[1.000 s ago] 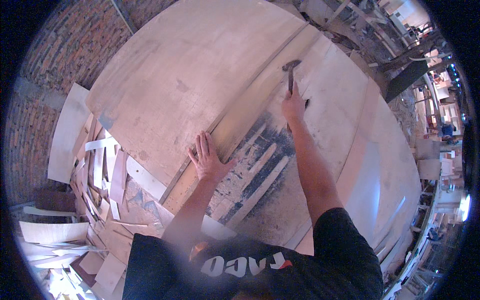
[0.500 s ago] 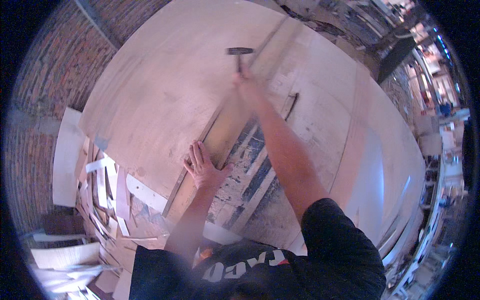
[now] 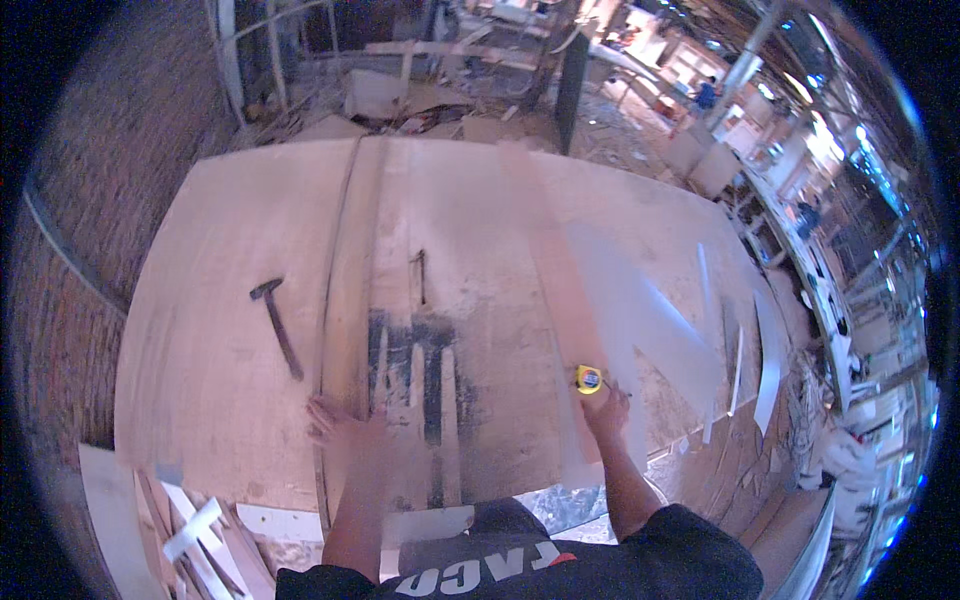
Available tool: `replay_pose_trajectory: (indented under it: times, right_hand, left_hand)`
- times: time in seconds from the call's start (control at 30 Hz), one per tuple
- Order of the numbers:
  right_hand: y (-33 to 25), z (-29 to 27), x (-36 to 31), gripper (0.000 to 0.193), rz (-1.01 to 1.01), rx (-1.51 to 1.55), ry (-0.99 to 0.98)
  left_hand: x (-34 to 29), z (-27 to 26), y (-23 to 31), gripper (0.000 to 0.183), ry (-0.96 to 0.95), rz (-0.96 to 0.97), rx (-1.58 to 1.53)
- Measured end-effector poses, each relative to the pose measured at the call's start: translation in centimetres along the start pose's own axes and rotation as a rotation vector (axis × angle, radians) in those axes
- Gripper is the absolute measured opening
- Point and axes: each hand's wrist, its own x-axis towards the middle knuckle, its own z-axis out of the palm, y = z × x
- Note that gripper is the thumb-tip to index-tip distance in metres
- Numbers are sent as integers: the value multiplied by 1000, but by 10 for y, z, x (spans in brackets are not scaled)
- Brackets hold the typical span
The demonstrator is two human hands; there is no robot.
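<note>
A long, narrow wooden board (image 3: 348,300) with a raised edge runs away from me across a broad plywood sheet (image 3: 230,220). My left hand (image 3: 345,432), blurred, lies across its near end with the fingers spread. To the right, my right hand (image 3: 606,408) is closed at a yellow tape measure (image 3: 589,379), over a reddish strip on the sheet. A hammer (image 3: 277,328) lies left of the board, its head pointing away from me. Right of the board, a thin dark tool (image 3: 419,278) of a kind I cannot make out lies near dark-stained slats (image 3: 432,400).
Pale, shiny sheet material (image 3: 640,310) covers part of the right side. Wood offcuts (image 3: 195,530) are heaped below the sheet's near left corner. A brick wall (image 3: 90,220) borders the left; posts and scrap stand beyond the far edge.
The hammer has left my right hand and lies on the plywood. That hand has moved right and nearer, to the tape measure. My left hand stays on the board; the view has turned.
</note>
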Motion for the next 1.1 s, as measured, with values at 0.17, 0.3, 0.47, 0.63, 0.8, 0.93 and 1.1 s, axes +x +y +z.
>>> replay_pose_trajectory:
  times: [0.17, 0.3, 0.47, 0.63, 0.8, 0.93, 1.1]
  right_hand:
    - [46, -5, -17, 93, -152, -108, -28]
    - [19, 35, 29, 75, -360, -152, -37]
    - [32, 72, 84, 43, -419, -349, -142]
    - [102, 39, 83, 41, -304, -370, 49]
    - [114, -14, 31, 78, -277, -312, 41]
    - [93, -26, -42, 104, -115, -221, -299]
    - [76, -32, -41, 104, 58, -58, -265]
  left_hand:
    - [-10, 13, -2, 126, 50, 58, -21]
    - [-19, 36, -22, 122, 301, 194, 59]
    - [-59, 33, -76, 117, 389, 251, 38]
    - [-150, -14, -139, 110, 187, 6, 32]
    - [-202, -23, -175, 100, 187, -156, 88]
    - [-212, -2, -174, 93, 272, -72, 72]
    - [-181, 8, -146, 87, 327, 201, -27]
